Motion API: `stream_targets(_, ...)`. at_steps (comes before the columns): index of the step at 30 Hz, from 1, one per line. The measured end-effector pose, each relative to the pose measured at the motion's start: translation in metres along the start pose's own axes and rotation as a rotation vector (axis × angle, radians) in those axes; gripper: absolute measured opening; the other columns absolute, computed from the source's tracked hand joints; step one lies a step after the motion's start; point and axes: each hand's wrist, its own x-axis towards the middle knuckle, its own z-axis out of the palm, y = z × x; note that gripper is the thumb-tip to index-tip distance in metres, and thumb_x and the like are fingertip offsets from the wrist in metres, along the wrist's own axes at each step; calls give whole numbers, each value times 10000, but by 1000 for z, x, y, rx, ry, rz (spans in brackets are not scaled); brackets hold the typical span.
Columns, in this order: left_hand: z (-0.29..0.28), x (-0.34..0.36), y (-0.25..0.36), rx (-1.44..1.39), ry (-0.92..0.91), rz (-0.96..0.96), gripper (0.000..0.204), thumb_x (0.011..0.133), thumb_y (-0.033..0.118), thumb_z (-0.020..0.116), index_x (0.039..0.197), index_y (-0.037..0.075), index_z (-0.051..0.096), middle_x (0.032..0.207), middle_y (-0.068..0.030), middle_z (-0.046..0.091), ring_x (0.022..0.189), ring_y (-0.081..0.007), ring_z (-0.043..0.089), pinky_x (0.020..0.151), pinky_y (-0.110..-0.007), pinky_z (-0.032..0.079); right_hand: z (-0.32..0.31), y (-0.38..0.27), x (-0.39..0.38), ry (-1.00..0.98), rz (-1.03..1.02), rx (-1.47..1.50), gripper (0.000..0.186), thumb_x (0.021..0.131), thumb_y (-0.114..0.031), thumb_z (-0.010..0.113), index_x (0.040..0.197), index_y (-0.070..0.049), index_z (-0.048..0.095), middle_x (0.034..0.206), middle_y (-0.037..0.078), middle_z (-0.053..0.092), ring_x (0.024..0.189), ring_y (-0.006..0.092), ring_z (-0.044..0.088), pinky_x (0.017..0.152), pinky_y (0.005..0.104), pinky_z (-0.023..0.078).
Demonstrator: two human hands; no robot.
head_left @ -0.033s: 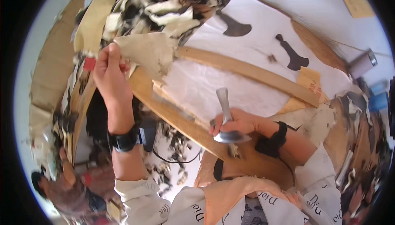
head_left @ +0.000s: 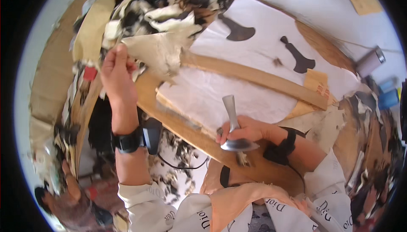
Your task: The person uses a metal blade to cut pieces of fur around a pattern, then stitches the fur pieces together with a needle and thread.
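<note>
My left hand (head_left: 118,70) pinches a corner of pale hide (head_left: 157,50) at the left end of the worktop (head_left: 146,88); my right hand (head_left: 249,129) grips a metal tool (head_left: 230,110) near the front edge. A wooden strip (head_left: 254,77) crosses white paper (head_left: 263,47), two dark blades (head_left: 241,33) beyond. Scraps (head_left: 169,13) heap beside the paper's far left edge.
</note>
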Motion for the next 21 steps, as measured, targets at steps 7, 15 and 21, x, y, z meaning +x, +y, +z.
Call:
stream_targets(7,29,5,-47,432,-445,-182,230,858,104,570,1076,32,567,814,60,514,609,-13,418,494,-151,308,8,-66,-22,569,70,-147,148,792,-159,534,839,-31,591,779,36,568,754,106,495,680,259,405)
stream_targets(15,109,-67,-20,-264,-1383,-370,595,713,54,742,1232,20,452,954,24,514,659,-6,404,560,-157,360,19,-132,-7,1306,-63,-693,216,759,-221,619,736,-12,571,609,108,523,524,234,504,509,336,404)
stream_targets(21,123,-85,-18,90,-1651,-133,84,706,85,720,753,36,669,770,-64,584,607,-90,457,554,-221,377,41,-132,-21,1342,-192,-1118,316,716,-303,649,776,4,603,691,139,525,605,316,543,553,376,441)
